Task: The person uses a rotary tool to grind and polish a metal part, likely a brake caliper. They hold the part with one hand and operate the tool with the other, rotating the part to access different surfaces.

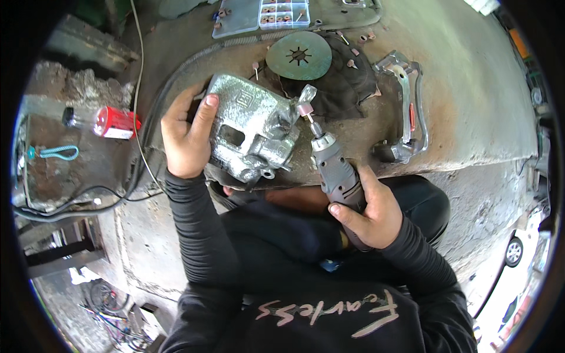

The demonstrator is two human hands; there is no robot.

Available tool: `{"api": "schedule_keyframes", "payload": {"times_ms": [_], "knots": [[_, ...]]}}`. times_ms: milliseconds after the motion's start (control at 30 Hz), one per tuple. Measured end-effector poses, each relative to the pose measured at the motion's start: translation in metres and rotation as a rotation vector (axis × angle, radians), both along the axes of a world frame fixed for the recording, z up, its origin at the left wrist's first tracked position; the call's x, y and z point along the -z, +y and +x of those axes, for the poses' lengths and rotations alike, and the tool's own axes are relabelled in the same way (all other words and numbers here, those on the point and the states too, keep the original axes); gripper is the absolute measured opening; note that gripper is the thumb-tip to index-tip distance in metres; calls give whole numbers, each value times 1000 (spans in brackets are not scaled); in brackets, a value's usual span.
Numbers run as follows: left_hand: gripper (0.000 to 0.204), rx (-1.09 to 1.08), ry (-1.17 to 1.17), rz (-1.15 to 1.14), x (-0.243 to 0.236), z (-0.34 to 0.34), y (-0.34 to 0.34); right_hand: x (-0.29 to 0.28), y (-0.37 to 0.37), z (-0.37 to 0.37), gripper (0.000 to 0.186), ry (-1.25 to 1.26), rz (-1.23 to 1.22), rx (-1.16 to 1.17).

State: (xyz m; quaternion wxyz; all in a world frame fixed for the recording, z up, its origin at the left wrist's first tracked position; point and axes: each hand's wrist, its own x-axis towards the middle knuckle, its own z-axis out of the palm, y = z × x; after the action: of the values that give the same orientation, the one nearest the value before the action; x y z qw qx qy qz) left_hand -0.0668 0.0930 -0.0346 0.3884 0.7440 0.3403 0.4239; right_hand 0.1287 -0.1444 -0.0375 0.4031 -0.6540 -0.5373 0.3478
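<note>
My left hand (189,132) grips the left end of a shiny silver cast-metal brake caliper (247,123), thumb over its upper corner. My right hand (368,212) is wrapped round a grey rotary tool (334,167) angled up toward the caliper. Its small pink grinding bit (304,110) sits at the caliper's upper right lug, touching or very close. Behind them lie a green disc with a slotted centre (298,56) on a dark cloth (341,94), loose mounted bits (352,63), and a silver bracket (415,106) to the right.
At the back is an open plastic case of small bits (284,15). On the left are a red-labelled bottle (115,122), a blue braided loop (59,153) and running cables and hoses (140,88). The worn worktop (459,117) ends above my crossed legs; a white car (515,253) stands far right.
</note>
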Motion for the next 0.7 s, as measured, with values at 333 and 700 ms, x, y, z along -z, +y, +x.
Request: {"api": "schedule_keyframes", "payload": {"times_ms": [333, 700], "knots": [[37, -15, 39, 110, -3, 2, -3, -10, 5, 1, 61, 106, -4, -2], [34, 14, -6, 78, 0, 2, -1, -13, -2, 1, 65, 55, -93, -9]]}}
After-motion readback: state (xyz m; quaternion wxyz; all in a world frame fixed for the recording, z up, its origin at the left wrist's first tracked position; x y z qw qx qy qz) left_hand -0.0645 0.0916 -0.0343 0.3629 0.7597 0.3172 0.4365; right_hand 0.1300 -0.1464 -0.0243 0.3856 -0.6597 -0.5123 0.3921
